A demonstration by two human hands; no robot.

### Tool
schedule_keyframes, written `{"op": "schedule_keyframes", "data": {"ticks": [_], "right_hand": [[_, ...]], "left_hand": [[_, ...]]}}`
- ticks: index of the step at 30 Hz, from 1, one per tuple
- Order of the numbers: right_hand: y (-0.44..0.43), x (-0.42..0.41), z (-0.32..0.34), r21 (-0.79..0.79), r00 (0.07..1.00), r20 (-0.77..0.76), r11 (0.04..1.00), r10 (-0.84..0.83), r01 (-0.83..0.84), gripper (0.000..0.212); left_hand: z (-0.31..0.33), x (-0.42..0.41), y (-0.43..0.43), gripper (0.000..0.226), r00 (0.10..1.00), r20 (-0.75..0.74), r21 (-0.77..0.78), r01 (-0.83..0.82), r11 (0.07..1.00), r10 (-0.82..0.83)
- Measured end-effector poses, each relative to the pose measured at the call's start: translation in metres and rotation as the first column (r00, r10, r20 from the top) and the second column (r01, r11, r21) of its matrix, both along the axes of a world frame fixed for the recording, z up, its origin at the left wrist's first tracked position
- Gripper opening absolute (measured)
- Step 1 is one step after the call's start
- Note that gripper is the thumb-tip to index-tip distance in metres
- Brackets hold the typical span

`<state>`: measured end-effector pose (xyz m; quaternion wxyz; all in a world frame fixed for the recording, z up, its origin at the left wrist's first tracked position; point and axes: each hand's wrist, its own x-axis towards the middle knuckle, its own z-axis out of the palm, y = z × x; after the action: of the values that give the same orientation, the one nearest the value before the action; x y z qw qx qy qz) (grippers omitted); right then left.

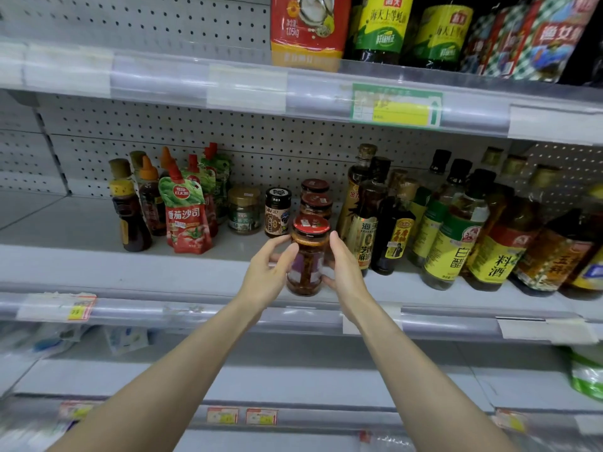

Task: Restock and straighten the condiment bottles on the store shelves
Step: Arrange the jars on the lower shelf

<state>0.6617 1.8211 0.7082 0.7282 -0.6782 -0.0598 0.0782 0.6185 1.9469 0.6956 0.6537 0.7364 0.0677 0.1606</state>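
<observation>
A glass jar of chili sauce with a red lid (308, 256) stands at the front of the middle shelf (98, 265). My left hand (267, 272) grips its left side, thumb and fingers curled round the glass. My right hand (342, 265) holds the right side, fingers behind the jar. Right behind it stand two more red-lidded jars (316, 200), a black-lidded jar (277, 213) and a gold-lidded jar (244, 210).
Red tomato sauce pouches (187, 213) and dark sauce bottles (129, 213) stand to the left. Tall bottles of sesame oil, vinegar and cooking wine (453, 233) crowd the right. The upper shelf holds large bottles (378, 27). The price rail (195, 311) runs along the shelf front.
</observation>
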Motion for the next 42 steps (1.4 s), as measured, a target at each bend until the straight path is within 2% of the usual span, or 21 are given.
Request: {"op": "schedule_keyframes", "data": {"ticks": [4,6,8,13,17,21,28,31,33,35,39,42], "right_hand": [[-0.003,-0.010,-0.004,-0.045,0.996,0.063,0.996,-0.070,0.073,0.014],[-0.006,-0.013,-0.003,-0.045,0.996,0.072,0.997,-0.052,0.055,0.010],[-0.009,-0.017,0.003,-0.013,0.998,0.061,1.000,-0.014,0.014,0.015],[-0.013,-0.018,0.006,0.005,0.998,-0.019,0.999,0.053,-0.053,0.047],[-0.009,-0.024,0.000,-0.028,1.000,0.015,0.999,-0.017,0.018,0.045],[-0.010,-0.035,-0.011,-0.092,0.997,0.076,0.996,-0.002,0.009,0.045],[-0.014,-0.021,-0.001,-0.085,0.999,-0.025,0.995,0.043,-0.045,0.054],[-0.013,-0.026,-0.003,-0.074,1.000,0.005,0.997,-0.013,0.013,0.044],[-0.013,-0.032,-0.008,-0.079,0.999,0.027,0.997,-0.020,0.022,0.031],[-0.015,-0.034,-0.011,-0.078,1.000,0.028,0.997,0.004,-0.002,0.027],[-0.018,-0.026,-0.008,-0.098,0.999,-0.014,0.995,0.028,-0.030,0.053],[-0.017,-0.020,-0.008,-0.157,0.999,-0.028,0.986,0.044,-0.047,0.058]], "left_hand": [[0.010,-0.002,-0.004,0.045,0.998,-0.035,-0.013,0.047,0.999,-0.048],[0.014,0.000,-0.006,0.051,0.995,-0.070,-0.051,0.068,0.996,-0.071],[0.015,-0.002,-0.010,0.052,0.993,-0.077,-0.077,0.085,0.993,-0.091],[0.008,-0.013,-0.016,0.038,0.997,-0.059,-0.026,0.046,0.999,-0.048],[0.008,-0.013,-0.013,0.045,0.995,-0.103,-0.003,0.018,1.000,-0.018],[0.016,-0.014,-0.019,0.043,0.989,-0.100,-0.055,0.100,0.993,-0.105],[0.009,-0.023,-0.022,0.029,0.992,-0.102,-0.030,0.066,0.997,-0.068],[0.011,-0.020,-0.019,0.035,0.993,-0.113,-0.022,0.037,0.999,-0.039],[0.014,-0.018,-0.020,0.045,0.988,-0.131,-0.027,0.074,0.997,-0.077],[0.016,-0.017,-0.024,0.046,0.983,-0.132,-0.049,0.125,0.991,-0.131],[0.011,-0.021,-0.028,0.043,0.989,-0.103,-0.050,0.105,0.993,-0.110],[0.005,-0.024,-0.023,0.048,0.990,-0.120,-0.055,0.063,0.996,-0.070]]}}
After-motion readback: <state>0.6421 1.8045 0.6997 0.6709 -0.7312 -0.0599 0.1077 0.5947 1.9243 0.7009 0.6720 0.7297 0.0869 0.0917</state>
